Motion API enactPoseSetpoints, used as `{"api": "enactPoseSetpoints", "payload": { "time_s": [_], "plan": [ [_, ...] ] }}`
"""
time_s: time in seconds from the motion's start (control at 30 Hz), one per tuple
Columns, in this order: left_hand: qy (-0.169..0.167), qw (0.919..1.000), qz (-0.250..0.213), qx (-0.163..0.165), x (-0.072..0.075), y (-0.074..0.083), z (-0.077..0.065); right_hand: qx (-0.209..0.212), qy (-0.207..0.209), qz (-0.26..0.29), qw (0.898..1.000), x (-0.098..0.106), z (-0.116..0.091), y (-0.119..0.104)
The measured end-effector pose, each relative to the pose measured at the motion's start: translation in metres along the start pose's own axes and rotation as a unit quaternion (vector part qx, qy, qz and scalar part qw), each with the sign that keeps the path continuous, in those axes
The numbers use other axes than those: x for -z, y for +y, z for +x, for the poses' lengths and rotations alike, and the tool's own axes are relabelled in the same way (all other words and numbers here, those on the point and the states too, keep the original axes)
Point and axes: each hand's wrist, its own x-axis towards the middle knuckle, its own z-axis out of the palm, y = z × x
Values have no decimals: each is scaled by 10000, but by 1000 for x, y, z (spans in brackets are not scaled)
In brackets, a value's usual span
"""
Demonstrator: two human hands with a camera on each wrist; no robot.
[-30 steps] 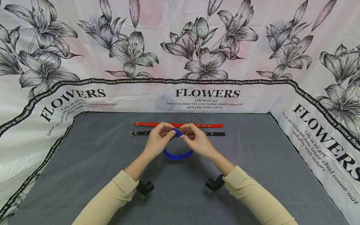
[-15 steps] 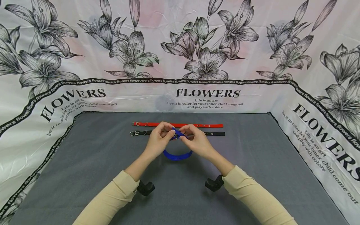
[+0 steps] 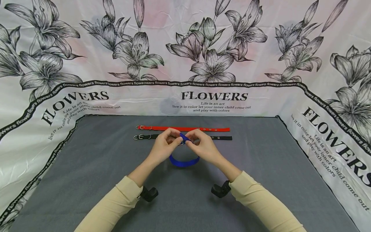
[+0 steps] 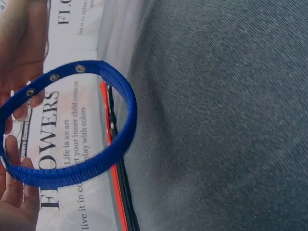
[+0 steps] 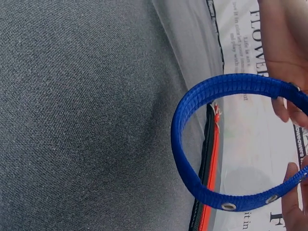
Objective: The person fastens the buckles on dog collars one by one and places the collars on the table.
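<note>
A blue collar (image 3: 184,163), bent into a loop, hangs from both hands above the grey cloth. My left hand (image 3: 164,145) pinches the side with the metal fittings, thumb against the bent-up strap. Opposite it, my right hand (image 3: 204,147) pinches the strap between thumb and fingers. Metal eyelets (image 4: 80,69) run along the collar toward the right hand in the left wrist view. From the right wrist, the blue collar (image 5: 180,139) shows as a wide loop with ribbed webbing. Fingers hide most of the buckle area.
Behind the hands, a red collar (image 3: 215,130) and a black collar (image 3: 222,138) lie straight and parallel on the grey cloth (image 3: 185,203), buckles to the left. A flower-printed curtain (image 3: 214,106) borders the cloth at the back and sides.
The left hand has shifted slightly down and right, and the loop hangs a little lower. Between the fingertips, the blue strap has changed angle. Red and black collars stay put.
</note>
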Motion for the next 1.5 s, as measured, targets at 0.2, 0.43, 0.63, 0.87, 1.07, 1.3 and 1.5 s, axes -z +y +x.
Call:
{"api": "enactPoseSetpoints", "payload": {
  "time_s": [0.2,0.43,0.63,0.87,1.07,1.3,1.5],
  "plan": [
    [-220,9970,696,276,2,-3,-3,-131,264,98,9995,-1,0,0],
    [-62,9948,1000,186,0,1,-4,-355,278,193,9988,-2,0,0],
    [285,9965,778,64,-1,0,-3,-391,268,379,9982,-2,1,0],
    [635,9951,755,67,-3,1,-2,-425,290,640,9966,-2,3,0],
    [658,9951,738,11,-4,1,-1,-367,354,577,9970,-2,3,-1],
    [668,9947,783,27,-5,1,0,-412,443,648,9961,-7,7,15],
    [676,9939,866,21,-6,0,-2,-421,440,705,9956,-10,10,33]
  ]
}}
